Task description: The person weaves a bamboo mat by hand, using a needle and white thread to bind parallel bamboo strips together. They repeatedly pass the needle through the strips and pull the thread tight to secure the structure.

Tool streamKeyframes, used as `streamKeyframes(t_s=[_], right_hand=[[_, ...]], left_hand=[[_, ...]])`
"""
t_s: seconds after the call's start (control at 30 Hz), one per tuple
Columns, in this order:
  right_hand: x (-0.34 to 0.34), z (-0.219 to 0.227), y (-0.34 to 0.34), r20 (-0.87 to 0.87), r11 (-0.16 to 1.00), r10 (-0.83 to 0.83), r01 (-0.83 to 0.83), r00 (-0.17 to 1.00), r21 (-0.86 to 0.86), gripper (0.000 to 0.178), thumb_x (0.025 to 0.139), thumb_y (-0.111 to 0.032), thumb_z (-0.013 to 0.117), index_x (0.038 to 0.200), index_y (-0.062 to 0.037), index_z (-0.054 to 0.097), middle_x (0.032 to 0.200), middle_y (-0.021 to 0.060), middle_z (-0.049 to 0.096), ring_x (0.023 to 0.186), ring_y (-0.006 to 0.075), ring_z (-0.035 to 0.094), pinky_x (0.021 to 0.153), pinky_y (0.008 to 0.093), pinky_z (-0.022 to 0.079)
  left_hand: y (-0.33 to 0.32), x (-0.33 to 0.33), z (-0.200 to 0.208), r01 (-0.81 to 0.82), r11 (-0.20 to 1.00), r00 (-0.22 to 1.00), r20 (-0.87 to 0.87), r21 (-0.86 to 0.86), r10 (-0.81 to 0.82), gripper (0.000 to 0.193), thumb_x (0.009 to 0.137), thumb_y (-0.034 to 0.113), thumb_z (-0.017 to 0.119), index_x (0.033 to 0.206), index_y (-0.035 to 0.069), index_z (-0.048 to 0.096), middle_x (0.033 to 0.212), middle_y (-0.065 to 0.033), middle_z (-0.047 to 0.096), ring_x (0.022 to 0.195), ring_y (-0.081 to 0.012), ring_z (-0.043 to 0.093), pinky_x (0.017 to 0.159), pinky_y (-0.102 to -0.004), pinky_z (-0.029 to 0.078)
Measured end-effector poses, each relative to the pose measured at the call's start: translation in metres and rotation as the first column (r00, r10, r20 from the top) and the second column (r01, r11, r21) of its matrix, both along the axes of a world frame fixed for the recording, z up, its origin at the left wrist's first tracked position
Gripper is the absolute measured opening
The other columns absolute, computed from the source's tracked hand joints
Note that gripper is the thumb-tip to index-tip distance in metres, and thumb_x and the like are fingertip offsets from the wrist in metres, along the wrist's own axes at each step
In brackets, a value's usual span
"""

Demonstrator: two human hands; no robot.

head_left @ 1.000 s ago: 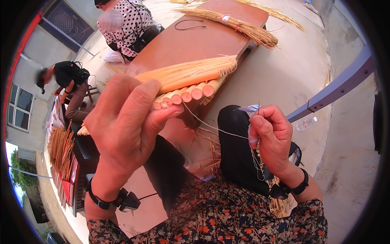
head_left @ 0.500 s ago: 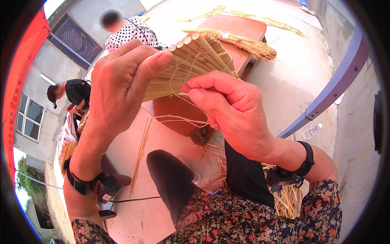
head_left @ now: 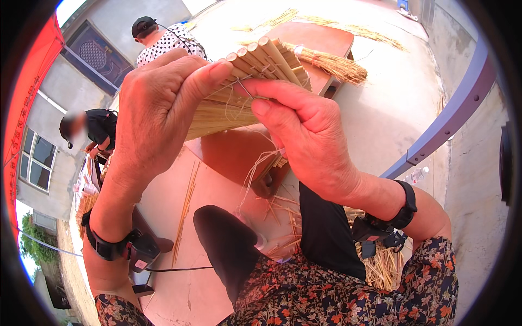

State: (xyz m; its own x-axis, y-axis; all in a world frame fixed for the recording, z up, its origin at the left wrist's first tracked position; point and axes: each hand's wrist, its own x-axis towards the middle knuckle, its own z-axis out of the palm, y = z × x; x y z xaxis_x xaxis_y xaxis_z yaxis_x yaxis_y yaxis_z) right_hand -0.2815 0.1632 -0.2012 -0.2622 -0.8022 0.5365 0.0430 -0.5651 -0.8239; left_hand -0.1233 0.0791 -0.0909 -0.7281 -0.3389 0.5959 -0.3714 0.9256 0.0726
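Note:
My left hand (head_left: 157,108) is closed on the left edge of a mat of straw stalks (head_left: 217,117), thumb on top near the cut ends. The stalks lie side by side, stitched with pale thread (head_left: 235,108). Between thumb and forefinger my right hand (head_left: 310,130) pinches a thin metal needle (head_left: 244,88). Its tip points up-left at the stalks, close to my left thumb. From around my right hand the thread hangs in loose loops below the mat. The far side of the mat is hidden.
A brown wooden table (head_left: 239,157) stands under the mat, with a straw bundle (head_left: 337,64) behind it. Loose stalks (head_left: 186,212) lie on the floor. Two people (head_left: 168,46) work at the far left. A purple metal bar (head_left: 440,127) runs at the right, near a plastic bottle (head_left: 417,175).
My right hand has moved slightly up and left, bringing the needle nearer my left thumb. The thread loops now hang lower. The person in the dotted top has raised their head.

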Motion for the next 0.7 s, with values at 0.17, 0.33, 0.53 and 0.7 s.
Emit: streamKeyframes(t_s=[0.17,0.33,0.53,0.7], right_hand=[[-0.003,0.001,-0.001,-0.018,1.0,-0.003,0.003,1.0,0.005,0.028,0.106,-0.009,0.058,0.13,-0.0014,0.069,0.076,-0.0086,0.054,0.065,-0.0001,0.043,0.057,0.0177,0.037],[-0.007,0.002,-0.002,-0.045,1.0,-0.001,0.001,0.999,0.009,0.028,0.106,-0.009,0.058,0.13,-0.0013,0.069,0.075,-0.0085,0.053,0.065,0.0002,0.044,0.057,0.0181,0.037],[-0.01,0.003,0.0,-0.06,1.0,0.004,-0.003,0.998,0.021,0.027,0.106,-0.009,0.058,0.13,-0.0011,0.069,0.076,-0.0082,0.054,0.066,0.0,0.044,0.057,0.0182,0.037],[-0.012,0.007,0.005,-0.04,0.998,0.032,-0.03,0.999,0.058,0.027,0.106,-0.008,0.058,0.129,-0.0011,0.07,0.077,-0.0078,0.056,0.066,-0.0002,0.045,0.057,0.0183,0.037]], left_hand=[[-0.001,0.0,0.0,-0.001,1.0,1.0,-0.002,-0.003,0.001,0.04,0.102,0.035,0.065,0.089,-0.002,0.072,0.072,-0.0129,0.056,0.062,-0.0286,0.054,0.06,-0.0382,0.043],[-0.001,-0.003,0.001,-0.011,1.0,1.0,-0.002,0.0,0.011,0.04,0.102,0.035,0.065,0.088,-0.002,0.072,0.072,-0.0129,0.056,0.061,-0.0286,0.054,0.06,-0.0384,0.043],[-0.001,-0.004,-0.001,-0.026,0.999,1.0,0.017,-0.024,0.026,0.04,0.102,0.035,0.065,0.087,-0.001,0.072,0.071,-0.0127,0.056,0.061,-0.0286,0.055,0.06,-0.0386,0.042],[0.0,-0.005,-0.003,-0.032,0.999,0.999,0.005,0.0,0.032,0.039,0.101,0.034,0.066,0.087,-0.001,0.073,0.071,-0.0124,0.057,0.061,-0.0283,0.055,0.059,-0.038,0.042]])
